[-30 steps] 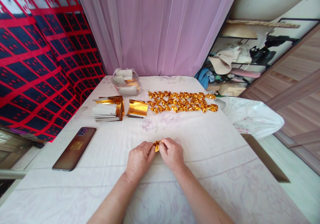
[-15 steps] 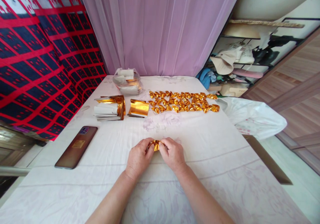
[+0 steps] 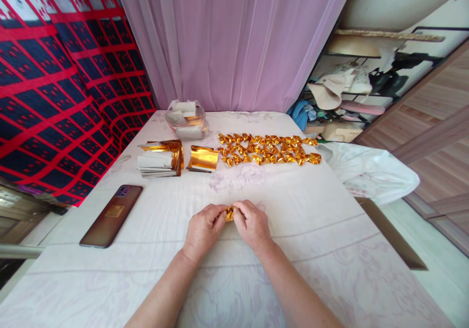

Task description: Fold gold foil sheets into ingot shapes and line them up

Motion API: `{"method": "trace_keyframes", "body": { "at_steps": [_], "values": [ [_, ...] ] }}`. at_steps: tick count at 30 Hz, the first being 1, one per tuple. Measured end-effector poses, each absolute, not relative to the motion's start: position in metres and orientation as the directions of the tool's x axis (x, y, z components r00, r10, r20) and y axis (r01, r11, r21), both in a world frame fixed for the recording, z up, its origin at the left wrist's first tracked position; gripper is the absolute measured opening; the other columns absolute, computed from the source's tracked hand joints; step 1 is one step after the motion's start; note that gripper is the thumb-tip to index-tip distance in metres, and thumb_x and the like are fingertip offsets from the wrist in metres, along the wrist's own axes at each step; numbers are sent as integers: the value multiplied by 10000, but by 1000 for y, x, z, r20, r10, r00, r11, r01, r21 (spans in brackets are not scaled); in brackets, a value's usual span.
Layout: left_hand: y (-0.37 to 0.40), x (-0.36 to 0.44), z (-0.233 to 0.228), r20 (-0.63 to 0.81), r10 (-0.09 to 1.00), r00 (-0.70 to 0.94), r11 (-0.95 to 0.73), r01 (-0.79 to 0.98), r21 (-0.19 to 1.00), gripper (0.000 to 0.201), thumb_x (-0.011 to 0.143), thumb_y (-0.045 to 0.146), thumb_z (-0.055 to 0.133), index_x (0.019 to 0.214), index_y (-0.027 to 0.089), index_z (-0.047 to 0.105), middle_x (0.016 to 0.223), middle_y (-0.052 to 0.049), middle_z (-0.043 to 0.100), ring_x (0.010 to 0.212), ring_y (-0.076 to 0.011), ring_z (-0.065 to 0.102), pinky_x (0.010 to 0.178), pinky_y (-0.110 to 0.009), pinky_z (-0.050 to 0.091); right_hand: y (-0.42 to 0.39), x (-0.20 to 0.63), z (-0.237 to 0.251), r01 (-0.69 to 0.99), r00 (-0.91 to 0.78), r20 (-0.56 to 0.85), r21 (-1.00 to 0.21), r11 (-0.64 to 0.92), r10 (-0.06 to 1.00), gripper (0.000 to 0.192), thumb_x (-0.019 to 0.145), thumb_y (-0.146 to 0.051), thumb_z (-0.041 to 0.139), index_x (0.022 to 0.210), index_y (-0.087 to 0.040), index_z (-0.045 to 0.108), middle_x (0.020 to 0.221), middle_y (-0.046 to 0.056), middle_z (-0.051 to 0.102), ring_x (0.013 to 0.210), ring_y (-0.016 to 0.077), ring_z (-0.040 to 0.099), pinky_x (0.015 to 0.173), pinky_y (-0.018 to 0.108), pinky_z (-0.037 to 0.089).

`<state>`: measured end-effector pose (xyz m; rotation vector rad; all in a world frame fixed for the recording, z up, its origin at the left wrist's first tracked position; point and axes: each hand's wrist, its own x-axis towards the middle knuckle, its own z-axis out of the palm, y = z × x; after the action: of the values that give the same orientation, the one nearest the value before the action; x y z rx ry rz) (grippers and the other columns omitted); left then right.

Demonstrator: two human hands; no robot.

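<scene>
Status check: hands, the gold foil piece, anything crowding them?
Left hand and right hand both pinching gold foil piece between them. Low over the table. Nothing crowding; phone well left.

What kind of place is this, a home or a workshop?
Most likely a room in a home. The table wears a floral cloth, a pink curtain hangs behind it, and shelves to the right hold hats and clothes.

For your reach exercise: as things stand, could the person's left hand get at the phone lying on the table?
Probably yes. The left hand is pinching a gold foil piece together with the right hand, so it must let go first. The cloth between it and the phone lies bare.
</scene>
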<state>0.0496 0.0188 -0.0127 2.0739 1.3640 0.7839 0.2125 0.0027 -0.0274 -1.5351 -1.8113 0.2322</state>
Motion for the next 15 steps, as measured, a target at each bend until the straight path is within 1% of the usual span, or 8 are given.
{"method": "trace_keyframes", "body": {
  "at_steps": [2,7,12,15],
  "values": [
    [19,50,-14,158,940,302,-320,625,712,232,901,232,512,1028,262,702,985,-10,745,890,-154,688,801,-252,521,3,212,-28,769,-17,418,-575,279,908,250,898,-182,416,880,-217,663,801,30,678,748,148,622,681,231,418],
    [19,49,-15,96,966,238,-235,670,704,231,909,259,495,1006,247,704,957,-8,755,845,-163,699,749,-254,522,2,210,-28,754,-72,434,-566,334,898,253,902,-169,409,857,-210,654,774,26,659,735,143,618,683,228,423],
    [20,48,-15,142,951,275,-292,643,708,235,911,247,483,987,242,706,943,-13,750,850,-156,687,768,-250,513,2,212,-24,744,-138,423,-553,375,896,262,910,-163,398,875,-206,654,777,27,638,738,144,608,679,229,426],
    [20,48,-15,145,946,290,-303,631,715,236,913,237,473,974,242,702,925,-15,735,841,-152,676,765,-249,510,3,215,-24,733,-188,423,-541,413,886,262,911,-166,399,885,-208,656,784,30,632,744,145,605,676,227,431]
  ]
}}
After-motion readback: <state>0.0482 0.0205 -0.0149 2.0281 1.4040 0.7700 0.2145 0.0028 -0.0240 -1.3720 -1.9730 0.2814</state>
